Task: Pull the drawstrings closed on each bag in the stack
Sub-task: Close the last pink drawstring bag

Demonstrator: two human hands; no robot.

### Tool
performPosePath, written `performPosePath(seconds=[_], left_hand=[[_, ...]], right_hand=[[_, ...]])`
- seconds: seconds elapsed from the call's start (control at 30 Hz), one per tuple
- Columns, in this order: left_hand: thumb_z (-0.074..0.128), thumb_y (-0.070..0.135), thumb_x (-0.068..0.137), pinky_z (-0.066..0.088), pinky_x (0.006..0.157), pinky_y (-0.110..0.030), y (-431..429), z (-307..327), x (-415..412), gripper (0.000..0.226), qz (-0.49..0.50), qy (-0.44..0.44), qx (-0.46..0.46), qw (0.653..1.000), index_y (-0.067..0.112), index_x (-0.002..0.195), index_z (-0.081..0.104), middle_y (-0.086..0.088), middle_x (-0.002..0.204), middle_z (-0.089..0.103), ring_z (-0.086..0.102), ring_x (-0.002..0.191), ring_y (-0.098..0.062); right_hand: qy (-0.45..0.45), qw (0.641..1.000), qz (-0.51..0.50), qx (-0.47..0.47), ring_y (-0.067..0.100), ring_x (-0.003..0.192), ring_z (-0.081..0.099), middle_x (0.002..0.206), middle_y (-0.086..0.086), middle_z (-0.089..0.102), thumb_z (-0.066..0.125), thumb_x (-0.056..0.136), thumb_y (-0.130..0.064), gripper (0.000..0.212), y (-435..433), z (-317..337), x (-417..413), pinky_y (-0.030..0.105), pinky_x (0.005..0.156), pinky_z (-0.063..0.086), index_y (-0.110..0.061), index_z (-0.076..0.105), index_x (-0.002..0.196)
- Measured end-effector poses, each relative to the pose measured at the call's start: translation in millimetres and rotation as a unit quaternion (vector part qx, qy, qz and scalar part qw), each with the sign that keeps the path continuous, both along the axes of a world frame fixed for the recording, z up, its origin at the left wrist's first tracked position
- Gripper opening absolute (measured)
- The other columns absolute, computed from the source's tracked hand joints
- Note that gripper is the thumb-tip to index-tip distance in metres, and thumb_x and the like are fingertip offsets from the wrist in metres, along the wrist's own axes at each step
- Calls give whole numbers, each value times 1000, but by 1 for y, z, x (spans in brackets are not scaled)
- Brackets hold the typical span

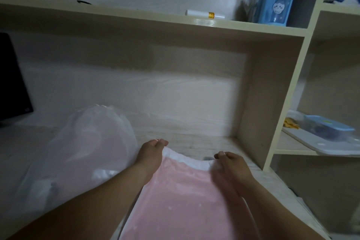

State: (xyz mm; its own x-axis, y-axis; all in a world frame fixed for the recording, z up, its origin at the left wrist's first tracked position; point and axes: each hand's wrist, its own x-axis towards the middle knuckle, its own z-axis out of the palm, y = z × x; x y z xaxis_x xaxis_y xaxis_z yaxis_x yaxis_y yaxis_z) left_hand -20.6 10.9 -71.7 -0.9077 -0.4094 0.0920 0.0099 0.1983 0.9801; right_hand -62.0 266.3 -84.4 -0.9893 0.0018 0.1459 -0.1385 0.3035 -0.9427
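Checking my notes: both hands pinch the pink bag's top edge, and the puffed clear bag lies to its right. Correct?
No. The head view shows the clear bag left of the pink bag, not right. The left hand and right hand do pinch its top edge.

pink bag (181, 200): lay flat, white top hem sagging, both far corners pinched | white bag (87, 142): translucent, puffed up, just left of it

Dim room; light-wood desk (194, 134) against a pale wall (136, 87); long shelf (136, 18) above holds a white tube (202, 13) and a blue box (276, 4). Dark monitor (11, 80) far left; side shelves (292, 143) at right carry a blue-lidded container (329, 125).
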Motion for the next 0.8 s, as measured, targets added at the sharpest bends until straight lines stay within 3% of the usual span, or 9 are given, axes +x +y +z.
performPosePath(seconds=[0.1, 0.17, 0.27, 0.33, 0.43, 0.57, 0.63, 0.7, 0.8], left_hand=[[44, 24, 105, 37, 98, -25, 3, -4, -3, 36, 1, -2, -82, 997, 15, 124, 73, -4, 135, 65, 56, 125, -21], [43, 24, 106, 39, 100, -25, 4, -4, -3, 36, -4, 5, -95, 996, 14, 127, 71, -3, 136, 65, 56, 128, -22], [48, 26, 103, 51, 93, -29, 4, 0, -1, 31, 7, 10, 47, 999, 17, 115, 75, -4, 118, 75, 66, 112, -25], [50, 29, 102, 57, 96, -42, 2, 4, -1, 29, -14, -16, 185, 982, 15, 110, 75, -9, 107, 78, 73, 103, -31], [48, 28, 105, 57, 93, -47, -1, 13, 0, 32, -63, -35, 334, 940, 7, 115, 70, -13, 111, 77, 72, 104, -33], [58, 18, 103, 57, 90, -45, -1, 23, -1, 23, -71, 7, 369, 927, 7, 121, 67, -10, 113, 77, 70, 109, -31], [58, 15, 102, 52, 103, -45, -1, 23, -1, 21, -47, 41, 294, 954, 10, 118, 70, -7, 115, 76, 68, 114, -28], [54, 17, 104, 45, 109, -33, -2, 20, 0, 24, -8, 63, 88, 994, 15, 118, 73, -2, 122, 73, 64, 121, -22], [46, 20, 108, 38, 100, -19, -5, 13, -1, 32, 22, 67, -194, 978, 9, 126, 71, 0, 137, 67, 59, 129, -19]], right_hand=[[51, 989, 15, 138, 25, 91, 71, 86, -1, 75, 52, 104, -32, 34, -7, 0, -5, 33, 82, 55, -20, 74, 82], [68, 988, 12, 137, 24, 93, 71, 89, 2, 77, 49, 107, -29, 38, -9, 2, -8, 33, 82, 51, -15, 75, 83], [-13, 992, 3, -123, 27, 87, 77, 85, 11, 79, 50, 107, -28, 41, -11, 8, -10, 36, 82, 56, -9, 71, 77], [-102, 945, 37, -308, 24, 80, 78, 84, 15, 75, 49, 107, -22, 36, -12, 15, -9, 33, 74, 57, -7, 61, 77], [-173, 902, 41, -392, 25, 86, 74, 88, 16, 69, 48, 106, -20, 37, -8, 16, -13, 36, 79, 55, -9, 54, 71], [-185, 880, 22, -437, 20, 68, 74, 64, 8, 71, 43, 108, -17, 37, -4, 24, -11, 36, 77, 52, -9, 53, 73], [-122, 936, -1, -331, 21, 79, 71, 80, 12, 77, 48, 106, -18, 35, -2, 20, -12, 34, 82, 53, -8, 64, 77], [-33, 989, -43, -138, 24, 92, 70, 100, 14, 78, 52, 104, -21, 31, -1, 16, -13, 38, 89, 52, -9, 75, 86], [50, 995, -53, 74, 27, 101, 68, 108, 10, 77, 48, 107, -21, 33, -3, 16, -12, 36, 90, 50, -7, 78, 102]])
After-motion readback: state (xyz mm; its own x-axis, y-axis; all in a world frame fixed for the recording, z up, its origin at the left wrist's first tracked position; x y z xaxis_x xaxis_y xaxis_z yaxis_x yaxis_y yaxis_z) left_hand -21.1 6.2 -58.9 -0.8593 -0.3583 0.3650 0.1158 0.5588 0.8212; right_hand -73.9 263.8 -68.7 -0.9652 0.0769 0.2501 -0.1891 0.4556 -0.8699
